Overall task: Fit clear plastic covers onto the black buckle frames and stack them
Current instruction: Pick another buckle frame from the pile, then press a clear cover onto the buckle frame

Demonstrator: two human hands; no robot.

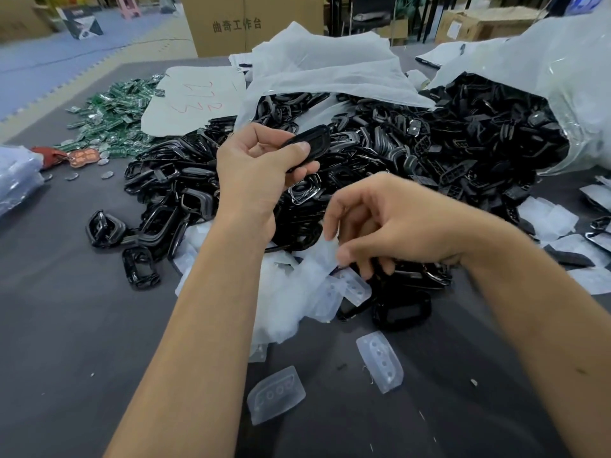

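My left hand [261, 166] is raised over the pile and grips a black buckle frame [312, 138] between thumb and curled fingers. Lower and to the right, my right hand [380, 223] reaches down with curled fingers and pinches a clear plastic cover [325, 251] at the top of a heap of clear covers [291, 292]. A large pile of black buckle frames [380, 153] spreads across the table behind both hands. Two loose clear covers [276, 393] [380, 361] lie on the dark table close to me.
A big clear bag [568, 94] full of black parts lies open at the right. White bags [317, 67] lie behind the pile. Green circuit boards [115, 117] are scattered at the left. More clear covers [549, 219] lie at the right. A cardboard box [238, 24] stands behind the table.
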